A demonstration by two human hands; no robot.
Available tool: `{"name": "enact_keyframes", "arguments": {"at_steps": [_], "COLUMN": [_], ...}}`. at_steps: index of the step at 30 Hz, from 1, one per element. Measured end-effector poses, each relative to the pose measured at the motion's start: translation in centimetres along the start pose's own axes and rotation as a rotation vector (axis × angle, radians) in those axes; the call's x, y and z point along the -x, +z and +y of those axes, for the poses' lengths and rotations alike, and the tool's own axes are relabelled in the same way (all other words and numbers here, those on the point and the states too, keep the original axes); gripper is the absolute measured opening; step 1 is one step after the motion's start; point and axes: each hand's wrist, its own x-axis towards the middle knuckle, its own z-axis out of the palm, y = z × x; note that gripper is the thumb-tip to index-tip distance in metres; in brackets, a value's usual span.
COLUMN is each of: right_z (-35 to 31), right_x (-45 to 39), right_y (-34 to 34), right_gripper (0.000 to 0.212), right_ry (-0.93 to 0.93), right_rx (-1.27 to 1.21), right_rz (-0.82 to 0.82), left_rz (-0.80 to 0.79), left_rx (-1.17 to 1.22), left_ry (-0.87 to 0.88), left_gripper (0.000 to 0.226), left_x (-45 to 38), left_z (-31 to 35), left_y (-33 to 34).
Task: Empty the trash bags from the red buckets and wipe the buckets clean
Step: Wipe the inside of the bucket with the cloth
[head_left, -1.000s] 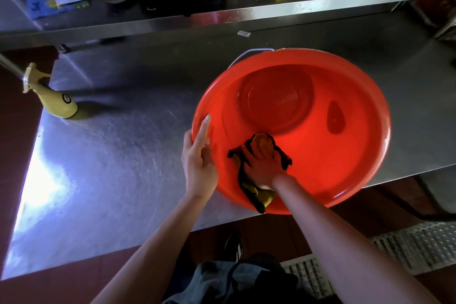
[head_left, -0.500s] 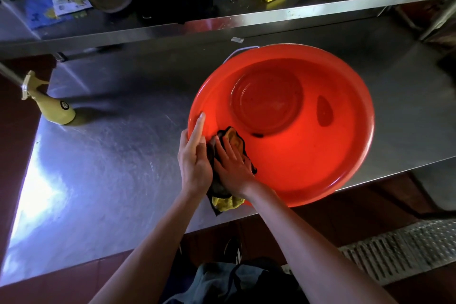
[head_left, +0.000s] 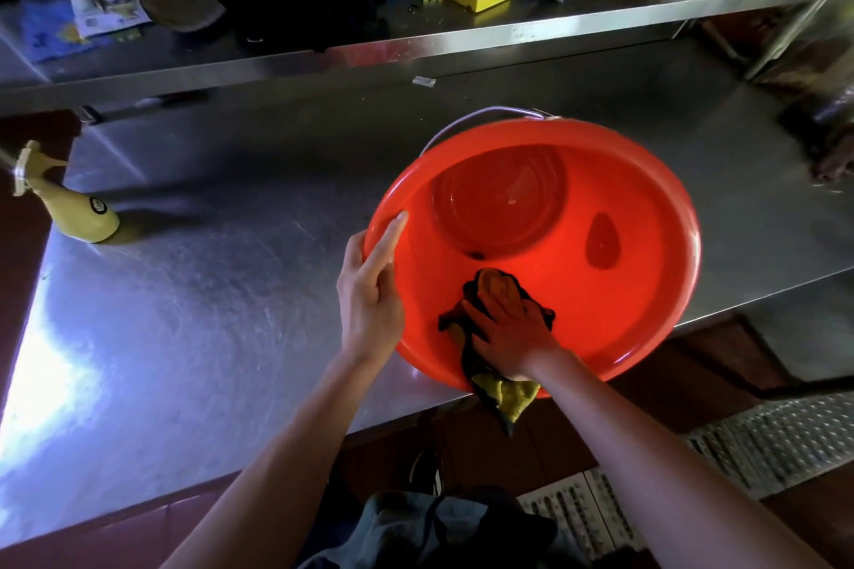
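Across the frame from 9 to 3 o'clock runs a steel table, with a cluttered shelf above it at 12. Toward 3 o'clock on the table sits the red bucket, tilted toward the person so its mouth faces the camera; its near edge overhangs the table's front edge. No trash bag shows inside it, so I judge the emptying done for this bucket and the wiping under way. A wire handle arcs behind the rim at 12. A yellow spray bottle stands well apart at 9 o'clock.

At the bucket's 9 o'clock the left hand grips the rim, forefinger laid straight along it and thumb inside, the other fingers hidden behind the wall. At the bucket's 6 o'clock the right hand lies inside, fingers spread almost flat, pressing a dark and yellow cloth against the inner wall; a yellow corner hangs over the rim.

The risk is the tilt: the bucket seems balanced on its base edge, steadied mostly by the left hand. A hard downward stroke by the right hand near the overhang could slide it off the table. A small dark speck near the base could also be missed.
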Motion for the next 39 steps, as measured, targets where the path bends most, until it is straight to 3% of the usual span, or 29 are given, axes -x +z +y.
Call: {"name": "enact_keyframes", "arguments": {"at_steps": [4,13,18,25,29,33,39], "right_z": [-0.5,-5.4,-8.0,-13.0,-16.5,-19.0,-21.5], "right_x": [1.1,3.8,3.7,0.7,-0.7,-1.7,-1.9], "right_y": [-0.6,-1.0,-1.6,-2.4,-3.4,-3.8,-5.3], "right_gripper": [0.066,0.099,0.109,0.098,0.095,0.096,0.097], "right_ry": [0.011,-0.125,-0.254,-0.408,-0.479,-0.482,-0.472], "right_rx": [0.002,-0.268,-0.142,-0.019,-0.04,-0.034,-0.051], "right_rz": [-0.05,0.0,0.115,0.296,0.278,0.206,0.198], "left_rz": [0.03,0.07,0.111,0.164,0.15,0.159,0.165], "left_rx": [-0.007,-0.001,-0.008,-0.046,-0.093,-0.142,0.047], "left_ry": [-0.057,0.05,0.055,0.023,0.041,-0.049,-0.317], "left_gripper": [0.053,0.056,0.059,0.049,0.043,0.051,0.08], "left_x": [-1.0,-3.2,-4.6,-6.1,-7.0,-6.3,-2.4], "left_z": [0.5,0.4,-0.3,-1.7,-2.7,-4.4,-5.0], "left_y": [0.1,-0.1,-2.3,-8.3,-12.5,-15.7,-16.1]}}
